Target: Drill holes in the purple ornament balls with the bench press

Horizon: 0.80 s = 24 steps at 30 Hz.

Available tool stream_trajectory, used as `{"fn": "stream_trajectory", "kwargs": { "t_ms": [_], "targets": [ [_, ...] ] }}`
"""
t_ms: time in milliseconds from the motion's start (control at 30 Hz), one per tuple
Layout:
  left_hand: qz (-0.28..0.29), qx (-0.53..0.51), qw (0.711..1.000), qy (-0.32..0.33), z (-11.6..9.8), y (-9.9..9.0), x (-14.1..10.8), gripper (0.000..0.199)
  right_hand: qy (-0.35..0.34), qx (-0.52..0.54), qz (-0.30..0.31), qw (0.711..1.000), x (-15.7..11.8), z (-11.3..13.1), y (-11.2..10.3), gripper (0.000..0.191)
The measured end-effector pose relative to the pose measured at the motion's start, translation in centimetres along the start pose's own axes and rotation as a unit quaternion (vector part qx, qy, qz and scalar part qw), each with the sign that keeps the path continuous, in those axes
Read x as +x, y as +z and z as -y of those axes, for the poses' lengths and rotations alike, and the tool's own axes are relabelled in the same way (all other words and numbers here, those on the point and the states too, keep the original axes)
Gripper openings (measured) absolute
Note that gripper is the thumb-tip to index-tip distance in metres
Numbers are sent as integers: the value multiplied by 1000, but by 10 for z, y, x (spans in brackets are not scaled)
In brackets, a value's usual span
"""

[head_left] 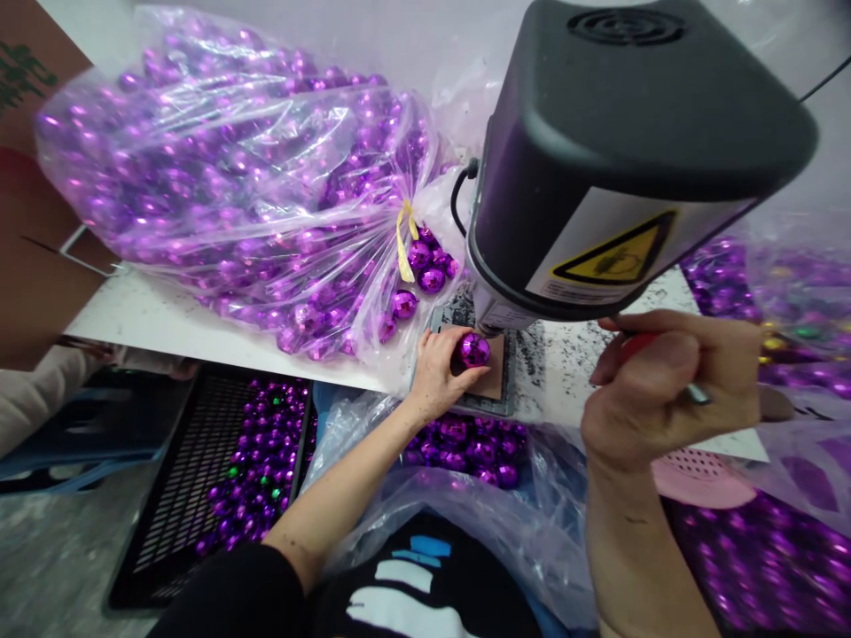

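My left hand [442, 365] is closed on a shiny purple faceted ball [474, 350], with the thumb and fingers around its side. The ball sits on a small brown pad [488, 381] on the metal base, below the head of a black bench machine [638, 115] like a drill press. The machine's lower tip is mostly hidden behind its housing. At the machine's right side, my right hand [665, 381] is wrapped around a metal rod with a red part [639, 344]; its bright end shows below the fingers.
A large tied plastic bag of purple balls [253, 177] lies on the white table [179, 310]. Loose balls [431, 280] rest by its neck. More balls fill a black crate [173, 496] and a bag on my lap [465, 447]. A pink perforated basket [705, 478] is right.
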State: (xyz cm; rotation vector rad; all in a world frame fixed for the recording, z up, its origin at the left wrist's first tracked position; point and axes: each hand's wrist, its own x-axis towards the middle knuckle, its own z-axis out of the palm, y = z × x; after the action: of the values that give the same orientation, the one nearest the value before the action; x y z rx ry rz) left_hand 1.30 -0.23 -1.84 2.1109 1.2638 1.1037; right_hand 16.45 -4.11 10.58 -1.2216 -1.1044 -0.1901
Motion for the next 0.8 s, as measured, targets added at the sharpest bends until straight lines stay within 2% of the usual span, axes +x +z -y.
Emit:
{"fn": "stream_trajectory", "kwargs": {
  "t_ms": [133, 467, 667, 733, 800],
  "targets": [
    [11, -4, 1000, -6, -1, 0, 0, 51, -43, 18, 10, 999, -16, -15, -2, 18],
    [7, -10, 1000, -10, -1, -1, 0, 51, -99, 17, 46, 994, -18, -28, -8, 28],
    [-1, -6, 1000, -8, -2, -1, -1, 50, -135, 17, 42, 990, -23, -41, -7, 30],
    [-2, -3, 1000, -12, -2, -1, -1, 50, -143, 11, 55, 988, -27, -48, -8, 32],
    [-6, -1, 1000, -11, -3, -1, -1, 49, -123, -5, 99, 987, -31, -54, -10, 37]
  ]
}}
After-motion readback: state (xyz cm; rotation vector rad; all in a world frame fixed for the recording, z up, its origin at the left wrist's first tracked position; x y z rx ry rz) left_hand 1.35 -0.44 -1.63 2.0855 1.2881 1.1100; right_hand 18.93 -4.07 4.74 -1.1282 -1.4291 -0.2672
